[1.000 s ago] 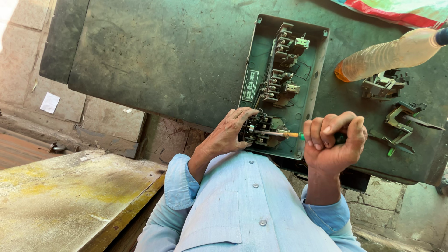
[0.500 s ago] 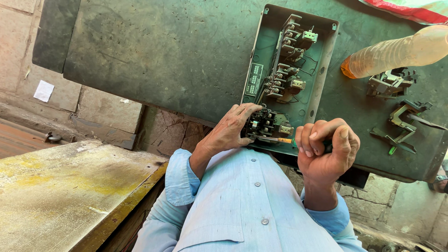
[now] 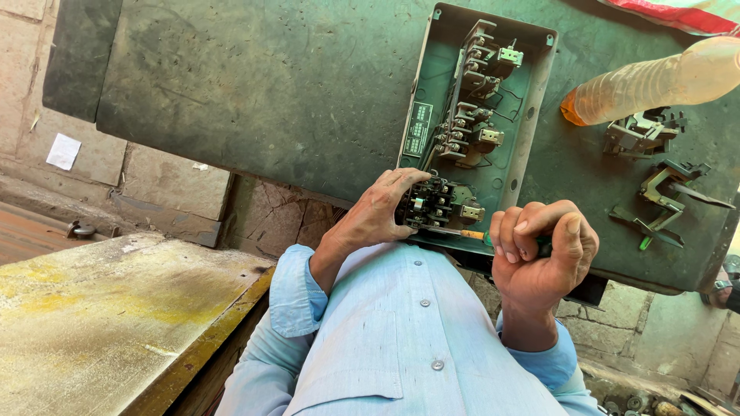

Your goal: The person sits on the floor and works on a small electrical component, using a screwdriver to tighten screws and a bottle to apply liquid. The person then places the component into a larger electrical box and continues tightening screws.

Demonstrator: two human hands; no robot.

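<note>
An open green metal switch box (image 3: 534, 100) lies on a dark worktable (image 3: 270, 92). Inside it sit black and metal electrical parts with wires (image 3: 470, 100). My left hand (image 3: 381, 212) grips a black contactor block (image 3: 432, 204) at the box's near end. My right hand (image 3: 539, 250) is closed around the green handle of a screwdriver (image 3: 472, 234). Its shaft points left into the black block. I wear a light blue buttoned shirt.
A clear plastic bottle with an orange tinted end (image 3: 655, 81) lies at the table's right. Two loose metal switch parts (image 3: 655, 166) lie beside the box. A worn yellow-stained bench (image 3: 108, 316) stands at lower left. Stone blocks and a paper scrap (image 3: 63, 151) are on the ground.
The view has shifted slightly. My right hand has turned on the screwdriver handle and sits a little lower. My left hand stays on the black block.
</note>
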